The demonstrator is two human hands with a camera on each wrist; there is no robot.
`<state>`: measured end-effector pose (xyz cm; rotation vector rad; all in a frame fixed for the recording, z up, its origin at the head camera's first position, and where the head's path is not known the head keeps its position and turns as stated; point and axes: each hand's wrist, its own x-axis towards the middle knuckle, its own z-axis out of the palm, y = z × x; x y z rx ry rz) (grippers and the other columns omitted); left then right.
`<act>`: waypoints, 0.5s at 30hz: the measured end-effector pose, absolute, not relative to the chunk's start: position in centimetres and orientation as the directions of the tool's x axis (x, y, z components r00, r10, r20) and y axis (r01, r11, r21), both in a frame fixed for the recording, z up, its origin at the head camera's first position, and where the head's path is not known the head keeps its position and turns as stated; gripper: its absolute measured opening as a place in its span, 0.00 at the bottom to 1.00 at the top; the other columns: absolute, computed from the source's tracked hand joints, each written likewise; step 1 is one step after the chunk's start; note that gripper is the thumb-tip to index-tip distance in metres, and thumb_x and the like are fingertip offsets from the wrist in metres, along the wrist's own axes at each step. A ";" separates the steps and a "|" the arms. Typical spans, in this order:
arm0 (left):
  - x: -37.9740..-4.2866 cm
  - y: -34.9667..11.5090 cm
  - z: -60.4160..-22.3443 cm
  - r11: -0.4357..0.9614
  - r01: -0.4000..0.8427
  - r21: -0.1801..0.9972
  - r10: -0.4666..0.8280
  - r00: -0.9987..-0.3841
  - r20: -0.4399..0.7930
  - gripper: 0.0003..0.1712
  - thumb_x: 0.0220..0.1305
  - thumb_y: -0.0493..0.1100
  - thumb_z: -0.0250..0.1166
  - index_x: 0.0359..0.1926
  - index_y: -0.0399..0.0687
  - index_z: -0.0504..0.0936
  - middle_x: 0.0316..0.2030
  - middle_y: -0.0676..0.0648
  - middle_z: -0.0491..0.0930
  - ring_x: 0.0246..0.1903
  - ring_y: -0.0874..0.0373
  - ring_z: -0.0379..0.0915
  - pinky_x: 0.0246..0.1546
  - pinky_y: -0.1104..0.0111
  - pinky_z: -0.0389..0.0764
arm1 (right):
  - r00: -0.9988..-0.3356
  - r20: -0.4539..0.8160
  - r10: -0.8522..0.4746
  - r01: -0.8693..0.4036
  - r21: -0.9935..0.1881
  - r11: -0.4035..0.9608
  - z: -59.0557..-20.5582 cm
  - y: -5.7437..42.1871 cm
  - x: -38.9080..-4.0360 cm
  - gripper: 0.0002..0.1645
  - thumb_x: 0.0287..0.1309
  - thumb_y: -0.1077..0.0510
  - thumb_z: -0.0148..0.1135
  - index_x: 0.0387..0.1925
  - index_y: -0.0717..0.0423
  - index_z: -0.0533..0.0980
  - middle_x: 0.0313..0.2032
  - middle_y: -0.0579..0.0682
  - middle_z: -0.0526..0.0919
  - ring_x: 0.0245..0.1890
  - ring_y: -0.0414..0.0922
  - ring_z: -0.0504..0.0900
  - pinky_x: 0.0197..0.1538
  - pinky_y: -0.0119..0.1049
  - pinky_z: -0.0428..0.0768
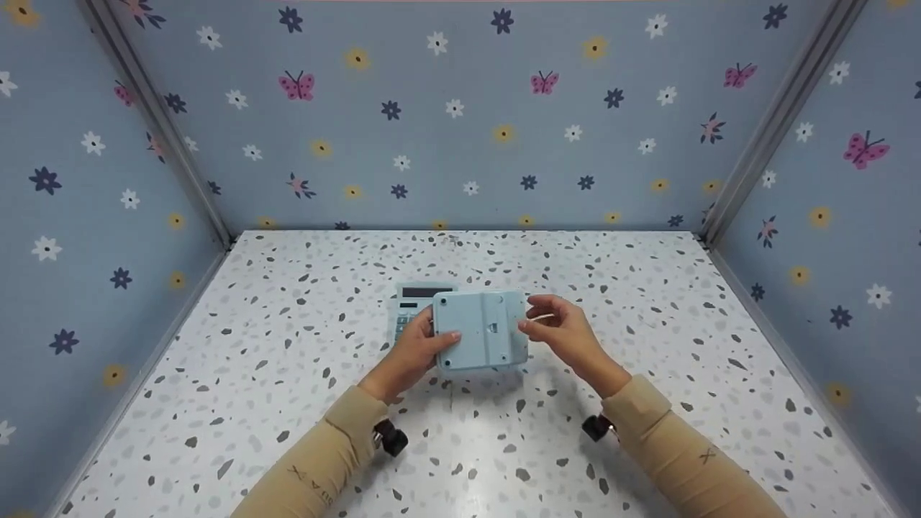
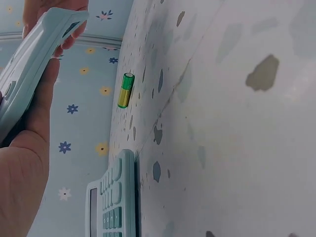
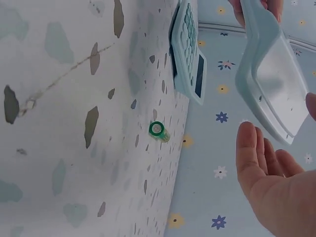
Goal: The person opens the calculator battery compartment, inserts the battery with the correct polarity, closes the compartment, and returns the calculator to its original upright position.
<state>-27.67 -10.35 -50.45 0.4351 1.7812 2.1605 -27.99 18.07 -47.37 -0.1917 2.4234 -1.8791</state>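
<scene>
My left hand grips a pale blue, wedge-shaped device at its left side, thumb across the underside. That underside, with its dark feet and a panel with a small latch mark, faces the head camera. Beside the device's right edge is my right hand, fingers loosely bent with nothing between them, the thumb tip close to that edge. A pale blue calculator lies on the table behind the device, partly hidden by it and the left hand. In the left wrist view a green and yellow battery lies on the tabletop.
The speckled white table is bounded at the back and both sides by blue walls printed with flowers and butterflies. Grey metal posts stand in the back corners. A black camera mount hangs under the left sleeve.
</scene>
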 end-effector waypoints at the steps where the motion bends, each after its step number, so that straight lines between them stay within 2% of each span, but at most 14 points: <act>1: -27.7 -10.5 -50.5 -0.183 -0.046 0.982 0.412 -0.910 0.034 0.37 0.78 0.33 0.61 0.82 0.37 0.58 0.73 0.32 0.73 0.64 0.50 0.81 0.64 0.55 0.87 | -0.990 0.042 -0.132 -0.075 -0.963 0.260 -47.3 17.9 -27.9 0.33 0.67 0.60 0.74 0.70 0.65 0.75 0.57 0.63 0.83 0.53 0.49 0.85 0.53 0.34 0.88; 4: -27.8 -10.7 -50.5 -0.176 -0.052 0.983 0.390 -0.921 0.021 0.38 0.79 0.33 0.60 0.83 0.41 0.57 0.75 0.32 0.71 0.66 0.49 0.80 0.65 0.55 0.86 | -0.991 0.083 -0.107 -0.112 -0.945 0.307 -47.1 17.3 -27.7 0.33 0.65 0.60 0.75 0.69 0.63 0.76 0.59 0.63 0.82 0.56 0.53 0.84 0.56 0.37 0.86; 9: -27.9 -11.3 -50.5 -0.165 -0.064 0.984 0.345 -0.939 -0.003 0.38 0.80 0.34 0.60 0.84 0.42 0.56 0.78 0.32 0.68 0.71 0.45 0.76 0.68 0.53 0.84 | -0.982 0.147 -0.118 -0.180 -0.919 0.351 -46.9 15.9 -27.4 0.31 0.63 0.61 0.76 0.66 0.63 0.79 0.60 0.63 0.83 0.60 0.58 0.83 0.63 0.51 0.86; 15: -28.1 -11.8 -50.7 -0.172 -0.076 0.982 0.315 -0.949 -0.019 0.36 0.80 0.32 0.59 0.83 0.42 0.58 0.79 0.34 0.68 0.72 0.45 0.74 0.69 0.53 0.83 | -0.960 0.229 -0.164 -0.277 -0.867 0.413 -46.8 14.3 -27.2 0.26 0.62 0.63 0.78 0.60 0.65 0.83 0.57 0.63 0.86 0.56 0.60 0.85 0.62 0.60 0.86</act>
